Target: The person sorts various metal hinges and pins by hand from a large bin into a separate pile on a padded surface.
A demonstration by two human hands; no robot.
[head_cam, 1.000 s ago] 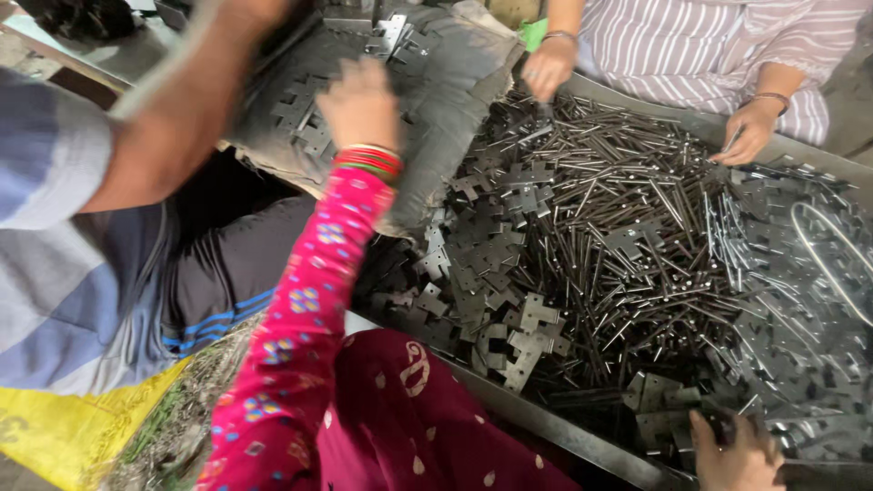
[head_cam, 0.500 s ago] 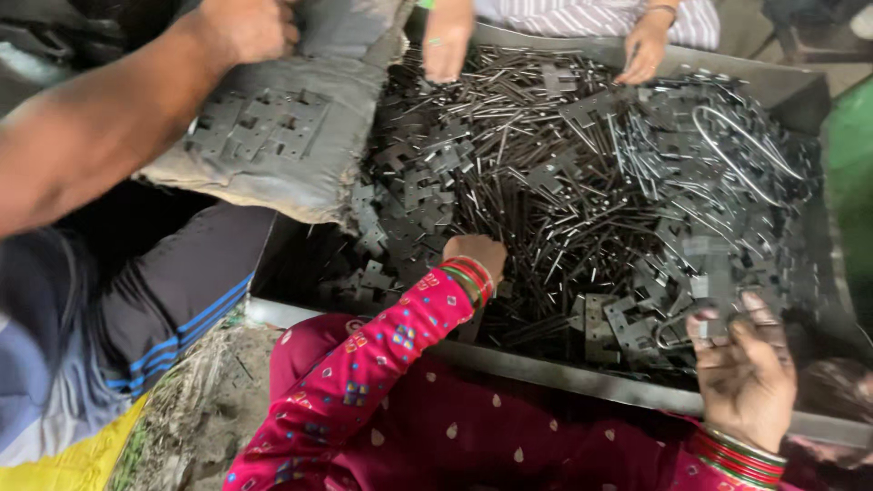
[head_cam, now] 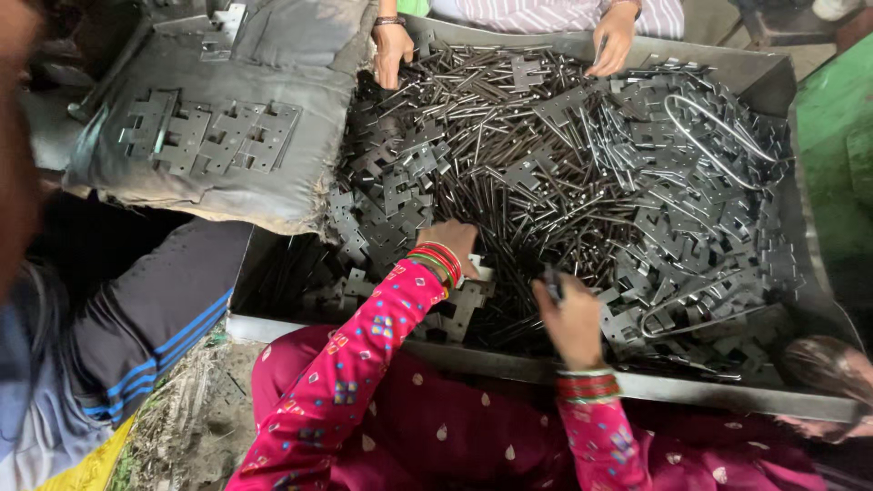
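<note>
Left hand [head_cam: 452, 238] palm-down, fingers buried among flat grey notched metal plates [head_cam: 391, 195] by the near-left edge of the shallow grey metal tray [head_cam: 509, 364]; grip not discernible. Right hand [head_cam: 571, 314] closed around a thin dark metal rod [head_cam: 551, 284] near the tray's near edge. Loose dark steel rods [head_cam: 509, 173] fill the middle. Another person's hands [head_cam: 393, 50] rest at the far edge.
</note>
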